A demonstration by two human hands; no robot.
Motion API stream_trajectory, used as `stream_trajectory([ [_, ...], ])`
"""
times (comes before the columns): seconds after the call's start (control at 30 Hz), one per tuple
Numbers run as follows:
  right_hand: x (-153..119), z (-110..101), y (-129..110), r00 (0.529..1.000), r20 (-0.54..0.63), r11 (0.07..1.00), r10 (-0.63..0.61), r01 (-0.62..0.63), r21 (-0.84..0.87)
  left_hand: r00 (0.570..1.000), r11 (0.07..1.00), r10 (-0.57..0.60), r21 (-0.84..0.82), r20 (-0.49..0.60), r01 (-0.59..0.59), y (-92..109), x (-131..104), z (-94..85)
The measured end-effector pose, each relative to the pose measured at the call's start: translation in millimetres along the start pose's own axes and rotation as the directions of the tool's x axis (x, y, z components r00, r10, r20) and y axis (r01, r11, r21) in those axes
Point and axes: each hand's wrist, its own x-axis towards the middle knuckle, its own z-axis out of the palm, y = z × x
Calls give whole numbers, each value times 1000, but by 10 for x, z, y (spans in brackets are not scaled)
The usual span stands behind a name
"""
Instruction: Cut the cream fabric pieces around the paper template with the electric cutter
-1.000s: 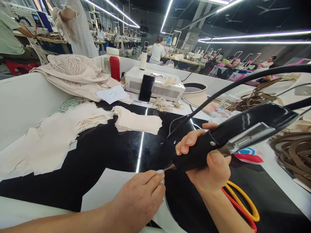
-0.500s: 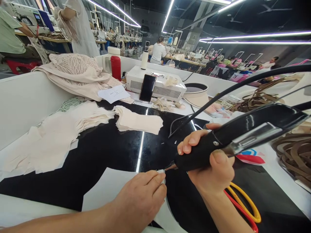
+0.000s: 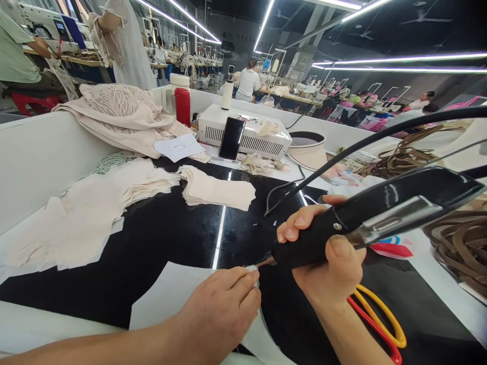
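My right hand (image 3: pixel 327 258) is wrapped round a black handheld tool (image 3: pixel 369 218) with a metal lever and a cable. Its thin metal tip points left, reaching the fingertips of my left hand (image 3: pixel 224 304). Those fingers are pinched on a small whitish piece (image 3: pixel 252 268), mostly hidden under them. Below my left hand lies a white sheet (image 3: pixel 163 294) with curved edges, on the black tabletop (image 3: pixel 171 233). Beyond it sits a stack of cream fabric pieces (image 3: pixel 216 190). A larger pile of cream pieces (image 3: pixel 83 213) spreads at the left.
Yellow and red handles (image 3: pixel 391 324) lie beside my right wrist. A phone (image 3: pixel 232 138) leans on a white box (image 3: pixel 262 137). Brown straps (image 3: pixel 460 243) are heaped at the right, and a red bottle (image 3: pixel 182 106) stands at the back. People are at work beyond.
Both hands keep nearly the same pose. The black tool and my right hand have shifted very slightly, and the cable has dropped a little.
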Motion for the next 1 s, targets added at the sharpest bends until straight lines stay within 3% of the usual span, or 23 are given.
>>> stream_trajectory([
  [0.8, -62, 89, 62, 999, 11, 999, 31, -31, -31, 1000, 1000, -12, 24, 21, 11, -2, 38, -20],
  [1.0, -4, 30, -137, 1000, -14, 999, 7, -8, -31, 997, 999, -24, 36, 75, 21, -193, 61, -112],
])
